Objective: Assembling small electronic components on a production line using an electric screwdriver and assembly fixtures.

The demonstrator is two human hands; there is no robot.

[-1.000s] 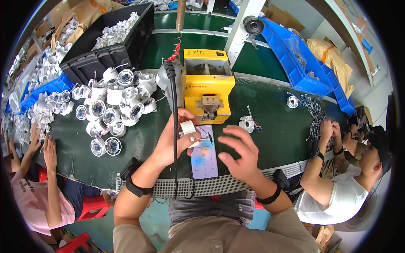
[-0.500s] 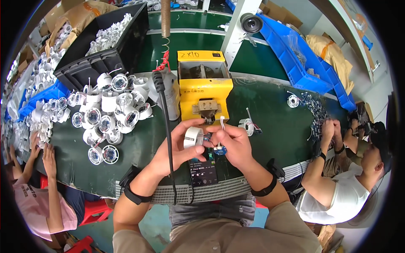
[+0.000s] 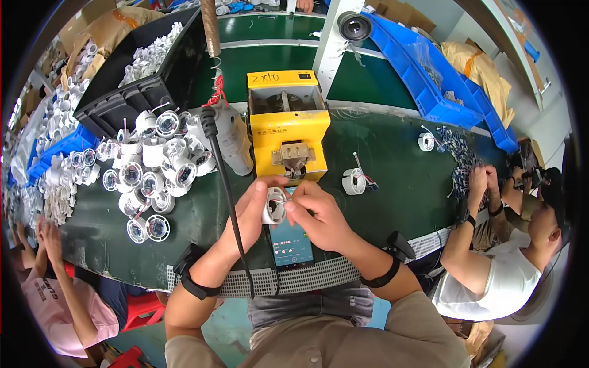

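The left hand [image 3: 250, 211] is clamped on a white cup [image 3: 267, 212], its fingers and thumb around the cup's left side. The cup is above the bench [image 3: 386, 214], just on the near side of the yellow machine [image 3: 288, 132], with its open end turned to the right. The right hand [image 3: 316, 211] has its thumb and forefinger close together at that open end; what they pinch, if anything, cannot be told.

A phone [image 3: 293, 245] with a lit screen lies below the hands, its far part partly covered by them. Its near end reaches the perforated strip [image 3: 319, 272] at the bench's near edge. A grey tool [image 3: 233, 141] is at the machine's left side, and a black cable [image 3: 216, 147] runs down in front of the left forearm.

To the left is a heap of similar cups [image 3: 150, 149], with a black bin [image 3: 123, 109] of white parts on its far side. To the right, one wired cup [image 3: 353, 182] stands apart; another [image 3: 426, 141] is farther right, beside a pile of small dark parts [image 3: 459, 161]. A co-worker [image 3: 485, 282] at the right has both hands near that pile.
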